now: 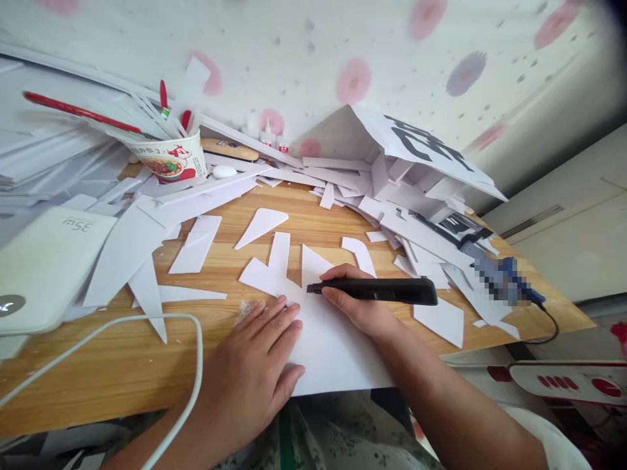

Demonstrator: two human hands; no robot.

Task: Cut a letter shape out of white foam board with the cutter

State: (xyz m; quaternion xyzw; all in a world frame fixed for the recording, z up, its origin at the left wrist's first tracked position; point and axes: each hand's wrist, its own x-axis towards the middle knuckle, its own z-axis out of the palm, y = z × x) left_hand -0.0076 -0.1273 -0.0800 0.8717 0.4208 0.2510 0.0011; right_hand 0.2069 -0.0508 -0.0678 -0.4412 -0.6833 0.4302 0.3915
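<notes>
My right hand (pixel 362 303) is closed around a black utility knife (pixel 377 289). The knife lies almost level, its tip pointing left and meeting a white foam board (pixel 337 346) near a notch in its far edge. The blade itself is too small to make out. Palm down, my left hand (pixel 264 356) rests flat at the board's left side, fingers stretched out and holding nothing. Beyond the hands lie cut white pieces: a pointed one (pixel 262 225), a curved one (pixel 360 253) and a broad one (pixel 438 321) right of my right wrist.
A white power bank (pixel 53 267) and a looping white cable (pixel 198 352) are at left. Behind stands a noodle cup (pixel 171 160) holding tools and strips. Scrap heaps (pixel 337 173) line the back. A blurred blue corded tool (pixel 512 281) lies right.
</notes>
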